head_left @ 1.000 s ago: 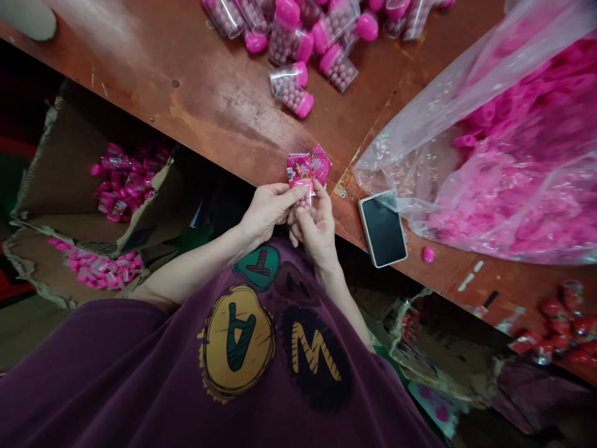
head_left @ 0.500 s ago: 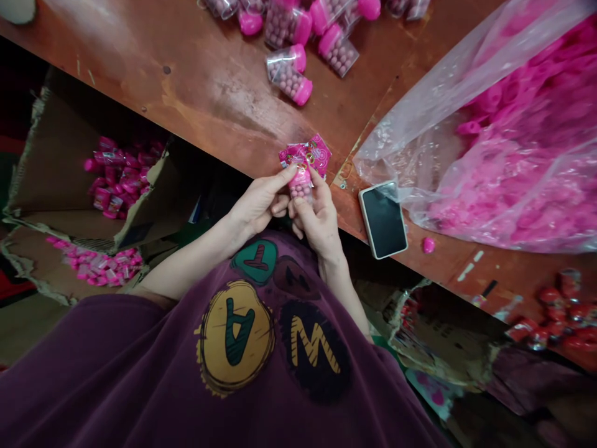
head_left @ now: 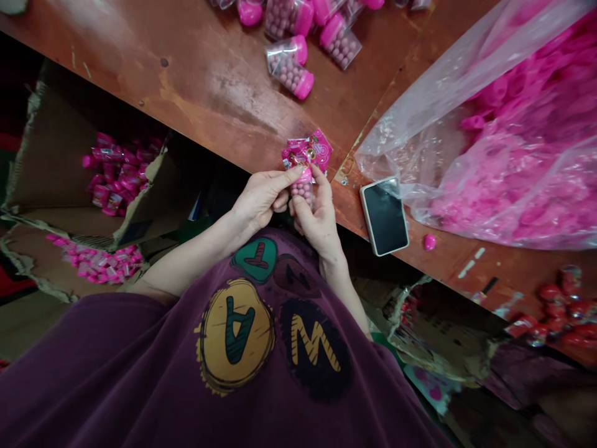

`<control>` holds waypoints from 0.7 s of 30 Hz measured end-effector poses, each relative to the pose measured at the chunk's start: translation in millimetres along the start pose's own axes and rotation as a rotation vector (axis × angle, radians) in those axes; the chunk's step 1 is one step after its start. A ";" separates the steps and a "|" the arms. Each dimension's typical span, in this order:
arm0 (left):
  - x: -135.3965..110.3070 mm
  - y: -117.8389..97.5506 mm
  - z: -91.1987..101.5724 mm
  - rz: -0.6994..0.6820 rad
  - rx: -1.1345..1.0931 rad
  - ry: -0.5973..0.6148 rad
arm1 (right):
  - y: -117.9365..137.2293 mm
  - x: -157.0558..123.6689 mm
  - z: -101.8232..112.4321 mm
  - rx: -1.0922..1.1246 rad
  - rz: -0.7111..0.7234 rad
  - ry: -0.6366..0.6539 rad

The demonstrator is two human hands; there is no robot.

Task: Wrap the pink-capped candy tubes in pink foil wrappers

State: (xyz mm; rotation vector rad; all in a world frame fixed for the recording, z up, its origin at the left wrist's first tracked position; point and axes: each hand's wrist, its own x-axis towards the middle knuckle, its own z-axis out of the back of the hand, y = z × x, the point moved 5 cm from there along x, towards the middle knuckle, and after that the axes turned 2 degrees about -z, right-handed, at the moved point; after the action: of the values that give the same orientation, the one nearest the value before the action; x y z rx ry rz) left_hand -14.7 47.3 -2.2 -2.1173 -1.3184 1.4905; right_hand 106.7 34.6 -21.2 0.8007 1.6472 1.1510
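The small candy bottle (head_left: 303,186) with its pink wrapper is held above the edge of the surface (head_left: 209,99), both hands pinching it: left hand (head_left: 261,199) from the side, right hand (head_left: 314,218) from below. It looks light and stiff, but the glossy wrapper seems slippery, so holding the body is safer. A phone (head_left: 385,216) lies near.

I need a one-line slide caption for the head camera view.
Both hands, left hand and right hand, hold a small pink-labelled clear candy bottle above the brown wooden table.

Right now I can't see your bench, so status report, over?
Left hand and right hand pinch one candy bottle, pink label on top. Phone beside, clear.
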 end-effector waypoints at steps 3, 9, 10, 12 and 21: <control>1.7 -0.9 0.2 0.012 -0.023 0.079 | 2.4 -1.5 0.6 0.096 -0.048 0.035; 2.0 -1.2 8.6 0.053 -0.067 0.183 | 10.2 -4.8 -2.2 0.267 -0.129 0.118; 1.6 -0.3 8.7 0.061 -0.061 0.183 | 9.4 -4.6 -2.6 0.257 -0.128 0.115; 1.3 1.8 7.3 0.068 -0.046 0.177 | 5.1 -3.2 -2.7 0.188 -0.108 0.083; 4.0 5.4 3.7 0.055 -0.118 0.206 | -3.6 -1.1 -0.4 0.084 -0.004 -0.004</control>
State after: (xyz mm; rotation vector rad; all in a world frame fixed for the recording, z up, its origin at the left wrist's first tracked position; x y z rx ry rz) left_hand -14.7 46.3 -9.8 -2.3257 -1.3113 1.2010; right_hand 106.7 32.2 -24.2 0.8518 1.7024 1.0819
